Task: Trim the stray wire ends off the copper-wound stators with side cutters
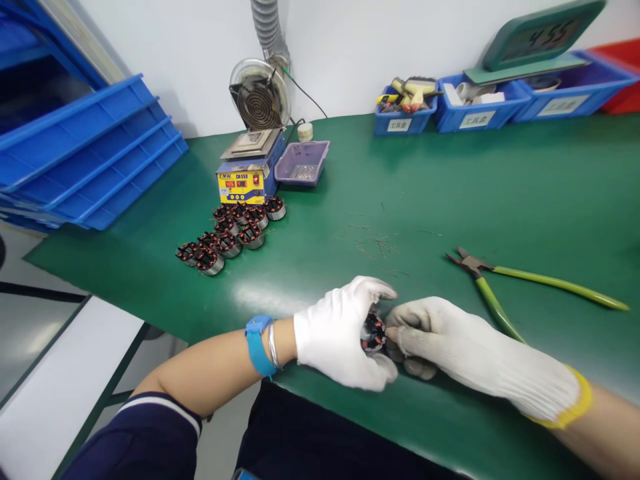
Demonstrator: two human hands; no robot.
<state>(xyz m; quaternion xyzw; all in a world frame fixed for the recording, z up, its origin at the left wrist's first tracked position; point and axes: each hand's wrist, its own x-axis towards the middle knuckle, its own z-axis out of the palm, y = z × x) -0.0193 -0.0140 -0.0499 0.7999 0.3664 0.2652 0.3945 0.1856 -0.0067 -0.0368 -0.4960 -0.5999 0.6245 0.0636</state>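
Observation:
My left hand (345,337), in a white glove, curls its thumb and fingers around a motor stator (373,332) with copper windings and dark slots. My right hand (430,337), in a knitted glove with a yellow cuff, has its fingers bent and pinched at the stator's right side. Whatever lies between those right fingertips is too small to make out. To the right of my hands, pliers (473,263) with long green handles lie with their jaws apart. Beyond my hands are loose bits of thin wire (380,245).
Several wound stators (229,241) stand grouped before a yellow-and-blue solder pot (245,183) with an exhaust hose (267,27). A purple tray (317,163) sits beside it. Blue bins (405,123) and a digital clock (543,37) line the back; stacked blue crates (115,160) are at left.

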